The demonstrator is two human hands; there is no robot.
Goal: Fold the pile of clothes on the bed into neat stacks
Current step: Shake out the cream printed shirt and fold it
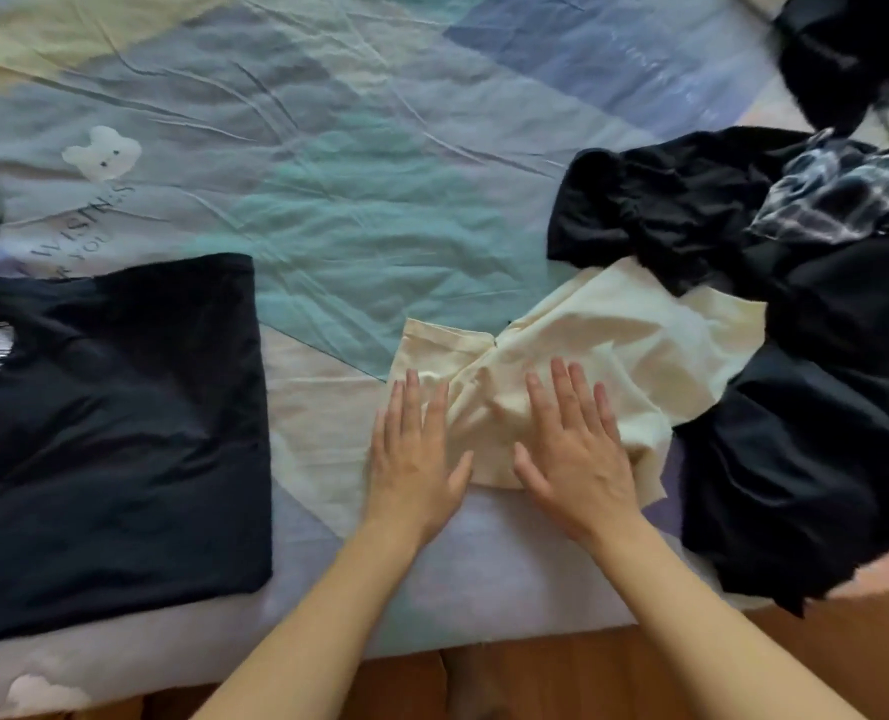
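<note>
While both hands lie flat with straight fingers, the left hand (415, 454) and right hand (577, 449) press on the wrinkled cream cloth garment (587, 345) near the bed's front edge. A messy pile of black clothes (795, 381) covers its right side. A folded dark navy shirt (114, 433) lies well apart on the left, with bare pastel patchwork bedsheet (328, 200) between.
</note>
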